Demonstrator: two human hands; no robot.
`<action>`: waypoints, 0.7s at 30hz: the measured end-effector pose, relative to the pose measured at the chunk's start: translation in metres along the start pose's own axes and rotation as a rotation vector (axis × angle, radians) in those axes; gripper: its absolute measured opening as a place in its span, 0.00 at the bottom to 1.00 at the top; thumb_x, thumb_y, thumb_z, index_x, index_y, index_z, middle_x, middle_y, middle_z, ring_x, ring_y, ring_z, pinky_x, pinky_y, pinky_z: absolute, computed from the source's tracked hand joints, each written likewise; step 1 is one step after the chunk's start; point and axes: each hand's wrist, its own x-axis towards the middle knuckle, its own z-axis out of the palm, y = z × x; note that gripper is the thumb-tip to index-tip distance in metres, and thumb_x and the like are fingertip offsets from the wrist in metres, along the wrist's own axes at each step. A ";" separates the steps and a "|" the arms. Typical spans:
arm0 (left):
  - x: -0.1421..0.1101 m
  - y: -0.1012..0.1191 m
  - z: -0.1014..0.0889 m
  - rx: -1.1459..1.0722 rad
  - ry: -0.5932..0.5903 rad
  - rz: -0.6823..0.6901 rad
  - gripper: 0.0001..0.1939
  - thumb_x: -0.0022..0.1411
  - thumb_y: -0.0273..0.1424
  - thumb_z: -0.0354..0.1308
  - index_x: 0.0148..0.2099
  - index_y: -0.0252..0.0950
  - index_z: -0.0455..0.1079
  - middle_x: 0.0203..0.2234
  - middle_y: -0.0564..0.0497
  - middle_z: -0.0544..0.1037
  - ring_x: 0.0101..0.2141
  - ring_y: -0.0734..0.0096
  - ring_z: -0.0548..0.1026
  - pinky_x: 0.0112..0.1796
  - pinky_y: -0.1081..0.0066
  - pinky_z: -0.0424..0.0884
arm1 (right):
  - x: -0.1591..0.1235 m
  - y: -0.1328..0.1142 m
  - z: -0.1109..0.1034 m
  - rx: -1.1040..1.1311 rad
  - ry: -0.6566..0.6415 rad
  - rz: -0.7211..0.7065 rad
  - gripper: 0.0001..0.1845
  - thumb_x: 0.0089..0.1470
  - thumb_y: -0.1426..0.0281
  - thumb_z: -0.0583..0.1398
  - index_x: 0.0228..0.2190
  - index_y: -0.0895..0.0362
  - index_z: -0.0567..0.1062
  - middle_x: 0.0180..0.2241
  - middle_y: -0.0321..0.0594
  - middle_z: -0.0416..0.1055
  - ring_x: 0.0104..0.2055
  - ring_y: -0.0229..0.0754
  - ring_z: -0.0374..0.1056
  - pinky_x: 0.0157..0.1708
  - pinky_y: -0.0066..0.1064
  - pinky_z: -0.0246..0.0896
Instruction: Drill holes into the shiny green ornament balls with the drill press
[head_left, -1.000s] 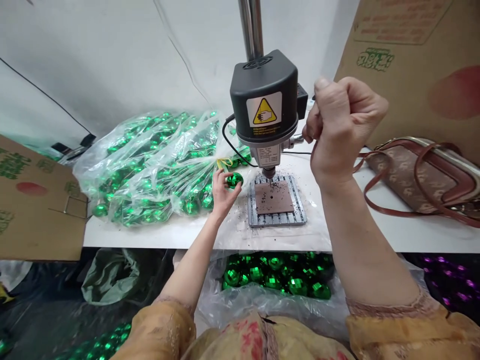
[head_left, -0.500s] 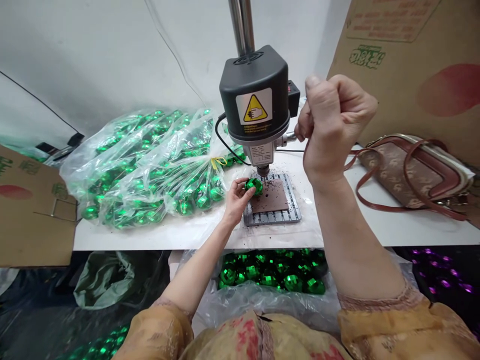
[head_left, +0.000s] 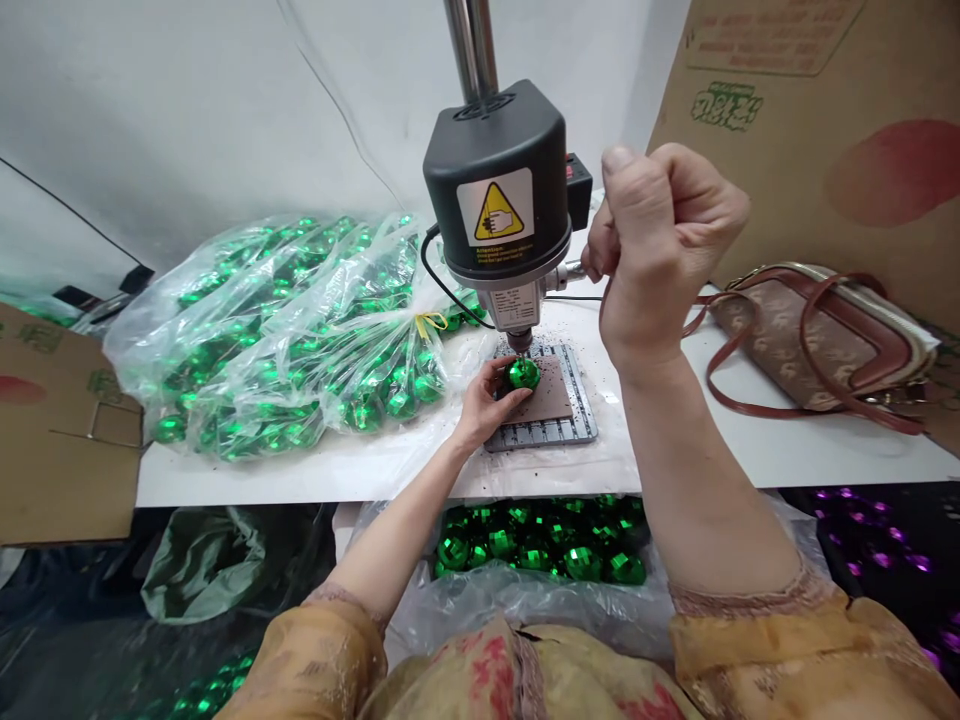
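Note:
Between the thumb and fingers of my left hand is a shiny green faceted ball. It sits directly under the chuck of a small drill press, and the bit appears to touch its top. Below the ball lies a brown board on the slotted metal base, with dark shavings scattered about. My right hand is raised beside the press, its fingers closed round the feed handle; most of that handle is hidden by the hand.
Clear bags of green balls lie left on the white table. A brown handbag rests right, before a large cardboard box. An open bag of green balls is below the table edge. Purple balls show lower right.
My left hand has moved the green ball slightly right, from beside the chuck to beneath it. My right hand stays on the handle. The view has shifted slightly.

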 end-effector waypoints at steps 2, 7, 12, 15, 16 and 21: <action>-0.001 0.001 0.003 0.018 -0.005 0.008 0.32 0.52 0.43 0.72 0.55 0.37 0.68 0.47 0.44 0.78 0.45 0.61 0.78 0.50 0.59 0.75 | 0.000 0.000 0.000 -0.009 0.000 0.011 0.26 0.58 0.69 0.60 0.16 0.55 0.52 0.14 0.27 0.47 0.15 0.26 0.44 0.19 0.27 0.43; -0.002 0.003 0.009 0.004 -0.013 -0.013 0.30 0.53 0.43 0.72 0.53 0.37 0.68 0.45 0.45 0.79 0.46 0.60 0.78 0.51 0.58 0.74 | -0.001 0.000 -0.001 -0.056 -0.010 0.032 0.28 0.57 0.58 0.60 0.17 0.54 0.51 0.15 0.27 0.46 0.16 0.26 0.43 0.20 0.27 0.44; -0.004 0.004 0.013 -0.024 0.014 -0.003 0.29 0.52 0.43 0.72 0.51 0.36 0.68 0.45 0.44 0.79 0.49 0.59 0.77 0.53 0.57 0.72 | 0.000 0.002 -0.003 -0.139 -0.043 0.033 0.29 0.58 0.55 0.58 0.18 0.54 0.50 0.16 0.29 0.46 0.18 0.27 0.44 0.21 0.28 0.46; -0.004 0.005 0.014 -0.020 -0.008 0.011 0.29 0.53 0.42 0.72 0.52 0.36 0.67 0.47 0.44 0.78 0.50 0.58 0.77 0.54 0.57 0.72 | 0.001 0.001 -0.003 -0.096 -0.043 0.008 0.28 0.58 0.59 0.59 0.17 0.54 0.50 0.16 0.29 0.46 0.18 0.27 0.44 0.20 0.27 0.46; -0.004 0.006 0.014 -0.012 -0.006 0.014 0.29 0.53 0.42 0.72 0.52 0.36 0.67 0.47 0.43 0.78 0.50 0.58 0.77 0.54 0.56 0.72 | 0.000 0.001 -0.003 -0.073 -0.039 0.003 0.28 0.58 0.59 0.60 0.17 0.55 0.51 0.15 0.28 0.46 0.18 0.27 0.44 0.20 0.27 0.46; -0.005 0.009 0.015 0.042 0.014 0.020 0.29 0.54 0.43 0.71 0.52 0.36 0.67 0.46 0.43 0.79 0.49 0.57 0.77 0.53 0.56 0.73 | -0.011 0.001 -0.008 -0.093 -0.023 -0.020 0.28 0.58 0.58 0.59 0.17 0.55 0.50 0.17 0.28 0.44 0.17 0.25 0.45 0.21 0.26 0.46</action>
